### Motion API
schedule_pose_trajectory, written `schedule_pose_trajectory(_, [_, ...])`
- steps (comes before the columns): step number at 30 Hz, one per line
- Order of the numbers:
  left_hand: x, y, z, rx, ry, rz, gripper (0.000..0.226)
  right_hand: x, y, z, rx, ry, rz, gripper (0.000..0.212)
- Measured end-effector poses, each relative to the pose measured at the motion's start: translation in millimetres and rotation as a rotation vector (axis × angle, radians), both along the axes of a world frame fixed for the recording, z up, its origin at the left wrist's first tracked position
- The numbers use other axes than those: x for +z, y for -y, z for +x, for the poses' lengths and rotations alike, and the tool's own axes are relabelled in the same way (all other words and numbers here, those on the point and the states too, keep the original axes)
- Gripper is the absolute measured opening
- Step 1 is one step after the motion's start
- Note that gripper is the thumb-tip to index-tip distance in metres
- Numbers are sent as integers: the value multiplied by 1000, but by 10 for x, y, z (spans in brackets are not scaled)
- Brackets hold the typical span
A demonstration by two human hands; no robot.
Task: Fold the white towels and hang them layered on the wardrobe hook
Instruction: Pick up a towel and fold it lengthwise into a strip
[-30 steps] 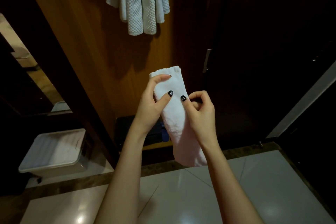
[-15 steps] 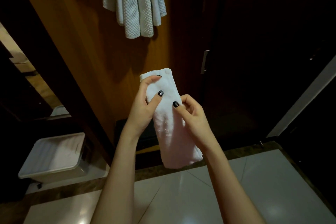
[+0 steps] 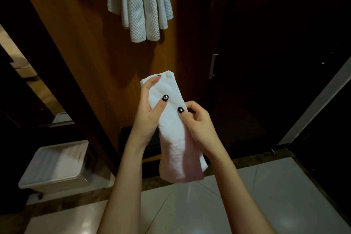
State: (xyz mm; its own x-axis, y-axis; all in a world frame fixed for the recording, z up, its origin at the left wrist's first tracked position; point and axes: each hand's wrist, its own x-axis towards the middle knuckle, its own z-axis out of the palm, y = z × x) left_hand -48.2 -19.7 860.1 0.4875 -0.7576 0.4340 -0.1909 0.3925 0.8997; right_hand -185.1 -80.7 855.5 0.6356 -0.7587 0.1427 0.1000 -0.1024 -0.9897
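Both bare forearms extend from the bottom edge and converge toward the middle, with the wrists held apart. The left hand (image 3: 149,114) is the higher one, palm turned inward, with its fingers curled behind the folded towel (image 3: 173,138) and its thumb pressed across the front (the nail is painted dark). The right hand (image 3: 199,122) sits slightly lower, back toward the camera, and pinches the towel's right edge between thumb and curled fingers.

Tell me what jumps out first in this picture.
A folded white towel at centre: the left hand grips its upper part, the right hand pinches its right edge. Above, waffle-weave towelling hangs against the wooden wardrobe panel; a white plastic bin sits lower left.
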Motion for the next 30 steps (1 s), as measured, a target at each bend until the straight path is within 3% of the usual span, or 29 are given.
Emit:
schedule_pose_trajectory(9, [45,-101,54,-112,-103,54,45,-64,81,-17,-47,-76,-168,20])
schedule_pose_trajectory(13, [138,-115,113,-107,38,167,36,-82,32,-22,-50,2,-197,33])
schedule_pose_trajectory(20, [225,-51,97,3,30,56,33,-21,68,49,-128,-18,-242,34])
schedule_pose_trajectory(26, [83,-96,23,-197,-55,91,37,88,134,52,-138,86,-164,26])
schedule_pose_trajectory(30, [14,-8,-74,55,-95,37,35,135,175,21,-38,-20,-174,30])
